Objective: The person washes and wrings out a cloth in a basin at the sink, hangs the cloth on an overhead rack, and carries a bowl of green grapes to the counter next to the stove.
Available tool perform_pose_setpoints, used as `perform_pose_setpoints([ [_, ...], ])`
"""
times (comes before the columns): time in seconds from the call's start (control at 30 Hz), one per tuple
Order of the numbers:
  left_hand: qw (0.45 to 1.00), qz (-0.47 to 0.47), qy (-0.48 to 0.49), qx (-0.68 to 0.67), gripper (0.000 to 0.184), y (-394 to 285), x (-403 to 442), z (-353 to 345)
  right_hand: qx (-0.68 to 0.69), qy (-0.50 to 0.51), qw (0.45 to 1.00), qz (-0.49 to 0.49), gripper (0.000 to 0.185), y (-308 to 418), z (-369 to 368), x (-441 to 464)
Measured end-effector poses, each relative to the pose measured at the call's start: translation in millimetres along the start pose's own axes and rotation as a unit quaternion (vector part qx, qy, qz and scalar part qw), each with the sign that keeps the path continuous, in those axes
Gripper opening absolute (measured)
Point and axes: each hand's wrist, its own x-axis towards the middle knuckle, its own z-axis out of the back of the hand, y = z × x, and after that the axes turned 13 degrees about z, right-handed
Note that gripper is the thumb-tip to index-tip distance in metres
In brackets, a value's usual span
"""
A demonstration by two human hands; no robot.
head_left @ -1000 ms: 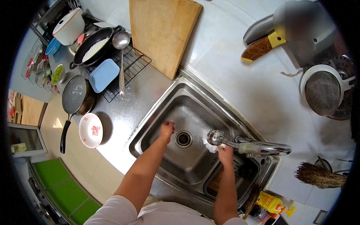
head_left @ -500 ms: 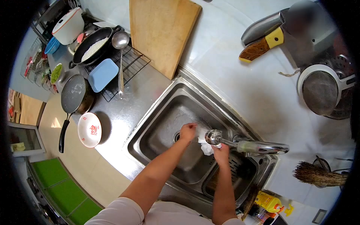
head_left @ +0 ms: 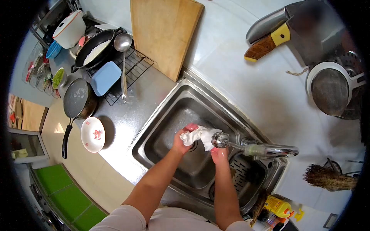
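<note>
A white cloth (head_left: 197, 135) is stretched between my two hands over the steel sink (head_left: 185, 109), next to the faucet head (head_left: 220, 140). My left hand (head_left: 182, 139) grips the cloth's left end, with the fingers wrapped round it. At the cloth's other end, just below the faucet head, is my right hand (head_left: 219, 154), its fingers closed on the fabric and partly hidden by it. The drain shows in part beneath the cloth.
Left of the sink are a white bowl (head_left: 93, 134), a grey pan (head_left: 77, 99), a blue tray (head_left: 106, 79) and a ladle (head_left: 123, 42). A cutting board (head_left: 165, 34) leans behind. Knives and a strainer (head_left: 330, 91) hang right; a yellow bottle (head_left: 277, 206) stands lower right.
My left hand moved right, then took hold of the cloth's left end. The cloth is now spread between both hands, and my right hand has shifted slightly left and down.
</note>
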Motion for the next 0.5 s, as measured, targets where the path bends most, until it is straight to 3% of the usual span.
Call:
perform_pose_setpoints([
  [0.1,0.996,0.019,0.041,-0.078,0.056,-7,-10,-9,0.121,-0.037,0.984,-0.124,0.045,-10,8,16],
  [0.2,0.994,0.034,0.070,-0.073,0.058,-16,-16,-11,0.192,0.037,0.972,-0.128,0.046,-9,-21,10],
  [0.23,0.994,0.032,0.070,-0.073,0.058,-18,-14,-3,0.189,0.037,0.971,-0.145,0.034,-8,-32,11],
  [0.27,0.992,0.056,0.085,-0.068,0.054,-19,-10,10,0.189,0.037,0.970,-0.146,0.034,-17,-26,13],
  [0.33,0.990,0.081,0.100,-0.063,0.050,-21,-8,13,-0.007,0.092,0.993,-0.081,0.030,-37,-13,19],
  [0.4,0.991,0.101,-0.088,-0.012,0.050,-21,-10,6,0.011,0.032,0.996,-0.082,0.024,-42,-7,24],
  [0.5,0.988,0.085,-0.129,-0.005,0.059,-23,-15,8,0.117,0.021,0.985,-0.124,0.042,-35,6,45],
])
